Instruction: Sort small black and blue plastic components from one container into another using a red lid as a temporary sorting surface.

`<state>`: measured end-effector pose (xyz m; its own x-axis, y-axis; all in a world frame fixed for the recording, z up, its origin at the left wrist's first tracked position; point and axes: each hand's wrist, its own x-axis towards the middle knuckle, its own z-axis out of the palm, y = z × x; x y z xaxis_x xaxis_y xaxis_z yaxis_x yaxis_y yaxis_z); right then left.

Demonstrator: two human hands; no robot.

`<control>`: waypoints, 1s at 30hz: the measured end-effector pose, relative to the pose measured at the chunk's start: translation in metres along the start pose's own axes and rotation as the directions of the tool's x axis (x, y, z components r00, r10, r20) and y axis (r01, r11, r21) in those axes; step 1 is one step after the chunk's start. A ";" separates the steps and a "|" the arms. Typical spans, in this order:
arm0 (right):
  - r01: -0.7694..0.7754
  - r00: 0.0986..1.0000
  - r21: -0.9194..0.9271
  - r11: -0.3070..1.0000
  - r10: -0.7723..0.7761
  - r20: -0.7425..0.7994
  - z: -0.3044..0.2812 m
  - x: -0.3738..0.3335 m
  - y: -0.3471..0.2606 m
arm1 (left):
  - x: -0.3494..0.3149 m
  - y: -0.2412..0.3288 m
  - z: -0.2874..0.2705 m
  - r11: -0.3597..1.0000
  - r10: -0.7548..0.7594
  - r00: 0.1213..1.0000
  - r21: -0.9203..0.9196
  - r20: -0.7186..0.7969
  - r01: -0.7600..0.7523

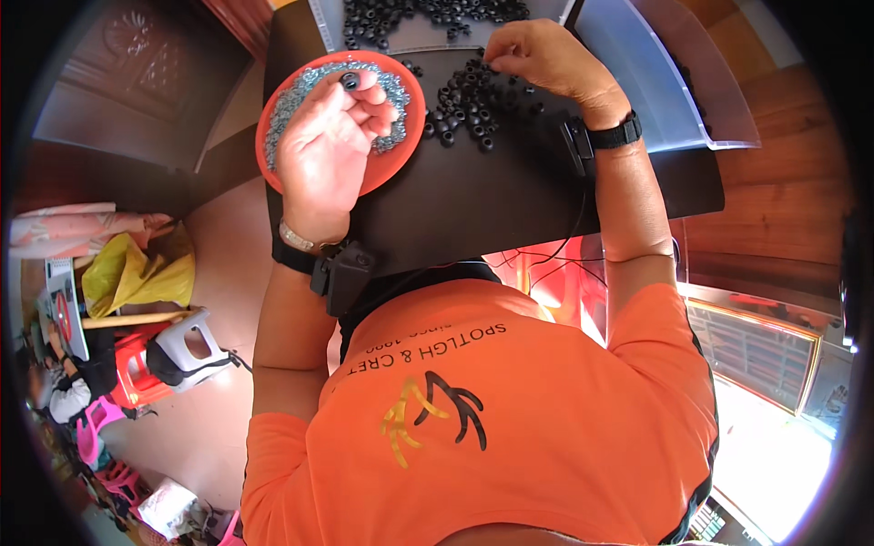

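Note:
Palm up, my left hand (pixel 325 150) is raised over an orange-red bowl (pixel 414 136). Its fingertips hold a small black round piece (pixel 350 82) with a hole in it. Many small silvery metal bits (pixel 289 109) fill the bowl; their exact kind is too small to tell. My right hand (pixel 551 64) is at the far side of the dark table, with bent fingers drawn together at the edge of a loose pile of black round pieces (pixel 464 105). Whatever those fingertips pinch, if anything, is hidden.
A translucent plastic bin (pixel 320 25) with more black pieces stands at the table's far side. Another translucent bin (pixel 655 86) is at the right. Thin dark cables (pixel 555 257) hang at the table's near edge (pixel 455 255). Far left are a yellow bag (pixel 137 278) and a person (pixel 68 396).

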<state>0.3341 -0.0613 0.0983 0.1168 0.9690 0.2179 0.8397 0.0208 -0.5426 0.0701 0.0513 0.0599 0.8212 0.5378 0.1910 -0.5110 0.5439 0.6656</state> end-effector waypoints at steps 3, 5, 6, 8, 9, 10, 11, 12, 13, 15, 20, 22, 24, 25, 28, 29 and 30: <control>-0.086 0.983 0.002 0.996 0.085 0.164 -0.009 -0.003 -0.002 | 0.001 -0.001 -0.004 1.000 -0.022 1.000 0.009 0.020 0.022; -0.078 0.971 -0.041 0.996 0.085 0.224 -0.009 -0.002 -0.003 | 0.001 -0.002 -0.001 0.999 -0.034 0.999 0.023 0.025 0.033; -0.077 0.965 -0.114 0.990 0.103 0.241 -0.006 -0.001 0.001 | 0.001 -0.004 0.001 0.999 -0.035 0.999 0.012 -0.015 0.035; -0.077 0.959 -0.187 0.979 0.124 0.256 0.001 -0.001 0.011 | 0.001 -0.004 0.001 0.999 -0.038 0.998 0.000 -0.052 0.038; -0.043 0.970 -0.184 0.982 0.085 0.229 0.006 -0.002 0.018 | 0.002 -0.003 0.000 0.999 -0.048 0.999 0.007 -0.011 0.048; -0.009 0.978 -0.183 0.983 0.047 0.202 0.010 -0.002 0.023 | 0.002 -0.003 0.000 0.998 -0.058 0.998 0.014 0.030 0.058; -0.009 0.979 -0.184 0.983 0.046 0.200 0.011 0.000 0.027 | 0.002 -0.003 0.000 0.998 -0.058 0.998 0.016 0.031 0.057; -0.011 0.976 -0.163 0.987 0.046 0.214 0.011 0.002 0.029 | 0.002 -0.002 0.002 0.998 -0.057 0.998 0.011 0.017 0.057; -0.014 0.973 -0.143 0.990 0.046 0.228 0.010 0.002 0.032 | 0.002 -0.002 0.003 0.998 -0.056 0.998 0.007 0.004 0.056; -0.011 0.980 -0.135 0.991 0.037 0.196 0.011 0.002 0.031 | 0.001 -0.002 0.001 0.999 -0.049 0.999 0.006 0.011 0.049; -0.027 0.986 -0.208 0.978 0.060 0.156 0.012 0.002 0.031 | 0.002 -0.002 0.001 0.998 -0.063 0.998 0.004 0.012 0.063; -0.004 0.995 -0.295 0.955 0.034 0.095 0.016 0.002 0.035 | 0.003 -0.002 0.000 0.998 -0.064 0.998 0.002 0.024 0.064; 0.007 0.994 -0.292 0.956 0.026 0.107 0.013 0.004 0.029 | 0.001 -0.001 0.001 0.998 -0.061 0.998 0.001 0.020 0.061; 0.015 0.993 -0.290 0.957 0.021 0.119 0.012 0.005 0.026 | 0.001 -0.001 0.001 0.998 -0.061 0.998 -0.002 0.018 0.061; 0.104 0.992 -0.314 0.944 -0.076 0.099 0.016 0.002 0.026 | 0.001 -0.002 0.005 0.999 -0.050 0.999 -0.008 0.000 0.050; 0.104 0.992 -0.315 0.943 -0.078 0.094 0.017 0.003 0.027 | 0.001 -0.002 0.005 0.999 -0.049 0.999 -0.004 0.003 0.049; 0.109 0.989 -0.320 0.941 -0.072 0.126 0.019 0.004 0.028 | 0.001 -0.002 0.004 0.998 -0.060 0.998 -0.006 0.013 0.060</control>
<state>0.3482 -0.0526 0.0689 -0.0116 0.9883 0.1518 0.9728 0.0463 -0.2269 0.0732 0.0480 0.0614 0.8536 0.4959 0.1596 -0.4620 0.5791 0.6717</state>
